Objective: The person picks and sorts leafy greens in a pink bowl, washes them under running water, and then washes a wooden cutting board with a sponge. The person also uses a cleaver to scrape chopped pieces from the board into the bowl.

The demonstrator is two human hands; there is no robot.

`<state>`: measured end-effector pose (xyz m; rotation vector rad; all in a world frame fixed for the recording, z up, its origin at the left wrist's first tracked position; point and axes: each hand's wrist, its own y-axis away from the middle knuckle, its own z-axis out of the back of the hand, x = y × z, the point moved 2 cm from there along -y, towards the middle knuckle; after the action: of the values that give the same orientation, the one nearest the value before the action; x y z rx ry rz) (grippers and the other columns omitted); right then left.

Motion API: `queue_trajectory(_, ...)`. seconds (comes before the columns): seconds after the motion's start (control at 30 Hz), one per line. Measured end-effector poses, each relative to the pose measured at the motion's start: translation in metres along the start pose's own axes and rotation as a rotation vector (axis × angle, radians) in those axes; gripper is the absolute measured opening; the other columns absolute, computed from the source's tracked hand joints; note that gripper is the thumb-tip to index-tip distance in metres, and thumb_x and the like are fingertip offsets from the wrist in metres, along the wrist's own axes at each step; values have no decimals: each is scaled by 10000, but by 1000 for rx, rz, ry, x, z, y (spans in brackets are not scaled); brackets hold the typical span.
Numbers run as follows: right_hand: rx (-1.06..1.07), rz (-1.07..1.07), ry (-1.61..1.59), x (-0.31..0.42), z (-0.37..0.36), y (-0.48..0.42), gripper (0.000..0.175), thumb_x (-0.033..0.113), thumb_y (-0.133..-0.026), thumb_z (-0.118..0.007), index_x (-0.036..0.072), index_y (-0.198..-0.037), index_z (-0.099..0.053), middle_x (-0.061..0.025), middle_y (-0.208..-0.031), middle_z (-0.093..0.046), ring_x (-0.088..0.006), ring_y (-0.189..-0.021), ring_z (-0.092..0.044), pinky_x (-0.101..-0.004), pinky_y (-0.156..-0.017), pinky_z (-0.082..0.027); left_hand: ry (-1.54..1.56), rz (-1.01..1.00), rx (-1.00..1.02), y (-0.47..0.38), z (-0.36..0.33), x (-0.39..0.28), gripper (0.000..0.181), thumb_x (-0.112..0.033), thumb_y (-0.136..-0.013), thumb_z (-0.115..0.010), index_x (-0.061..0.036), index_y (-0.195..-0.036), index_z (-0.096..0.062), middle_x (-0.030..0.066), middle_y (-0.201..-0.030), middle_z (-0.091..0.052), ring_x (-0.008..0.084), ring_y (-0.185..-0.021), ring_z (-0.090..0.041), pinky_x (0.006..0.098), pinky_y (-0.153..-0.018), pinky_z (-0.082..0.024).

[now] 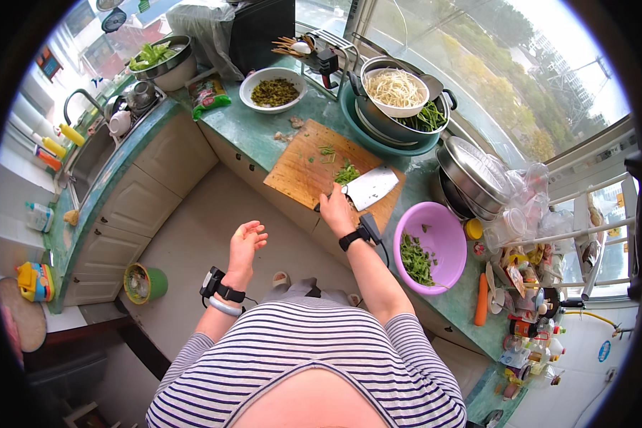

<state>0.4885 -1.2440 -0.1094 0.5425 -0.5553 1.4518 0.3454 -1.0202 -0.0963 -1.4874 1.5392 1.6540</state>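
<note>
My right hand (338, 209) grips the dark handle of a cleaver (372, 187), whose broad blade lies flat or nearly flat over the right side of a wooden cutting board (294, 171). Chopped green leaves (346, 173) form a small heap just beyond the blade. A few cut stem pieces (327, 153) are scattered farther back on the wood. My left hand (246, 243) hangs in the air in front of the counter, holding nothing, its fingers bent and somewhat apart. Right of the board stands a purple plastic basin (449, 241) with leafy greens (416, 259) inside.
Behind the board, a white bowl of bean sprouts (396, 90) sits in a pot (380, 125) beside green vegetables. A white bowl (249, 95) of dark chopped food stands at the back left. A carrot (481, 299) lies right of the basin. The sink (93, 160) is far left.
</note>
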Motion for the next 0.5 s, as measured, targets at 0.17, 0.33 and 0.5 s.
queue_trajectory(0.17, -22, -103, 389, 11, -39, -5, 424, 358, -886, -668, 8, -1070, -516, -263, -1043, -502, -397, -773, -668, -460, -646, -550, 43, -40, -71, -4, 51, -19, 279, 2, -958, -457, 3, -1221, -551, 111, -1133, -628, 181, -923, -653, 283, -782, -552)
queue_trajectory(0.33, -25, -180, 446, 2, -42, 1, 550, 430, -854, -673, -3, -1123, -466, -301, -1030, -528, -410, -719, -671, -490, -622, -545, 105, -17, -127, -6, 64, -15, 247, -39, -983, -489, -2, -1218, -555, 114, -1140, -628, 191, -947, -650, 294, -801, -550)
queue_trajectory(0.5, -28, -205, 419, -13, -34, 8, 742, 407, -831, -690, 8, -1369, -370, -322, -1026, -523, -390, -708, -663, -474, -610, -538, 86, -28, -57, -23, 42, -26, 246, -48, -988, -498, 8, -1221, -551, 123, -1151, -624, 198, -969, -650, 300, -823, -553)
